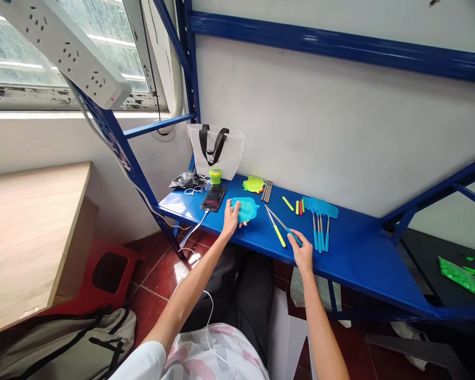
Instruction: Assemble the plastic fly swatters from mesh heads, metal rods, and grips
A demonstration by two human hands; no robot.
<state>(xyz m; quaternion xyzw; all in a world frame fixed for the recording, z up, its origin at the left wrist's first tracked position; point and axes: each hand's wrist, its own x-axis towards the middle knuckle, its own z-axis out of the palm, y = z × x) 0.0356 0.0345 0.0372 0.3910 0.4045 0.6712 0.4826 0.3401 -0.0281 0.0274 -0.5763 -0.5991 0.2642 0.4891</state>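
My left hand (230, 220) grips a blue perforated fly swatter head (246, 210), thumb on top, above the shelf's front edge. Closed around a blue handle with a thin metal rod (294, 237), my right hand (302, 252) points the rod's tip up and left, apart from the swatter head. Under that rod lies another rod with a yellow handle (279, 236). Several assembled blue fly swatters (320, 208) lie to the right, handles toward me. Behind my hands are yellow-green swatter heads (254, 184), with some red beneath, and several bare metal rods (267, 191).
Yellow and red handles (300, 207) lie on the blue shelf (356, 237). At its left end are a phone (214, 199) with a white cable, scissors (190, 191), a green tub (215, 176) and a white bag (231, 153). Blue frame posts (130, 158) flank the shelf.
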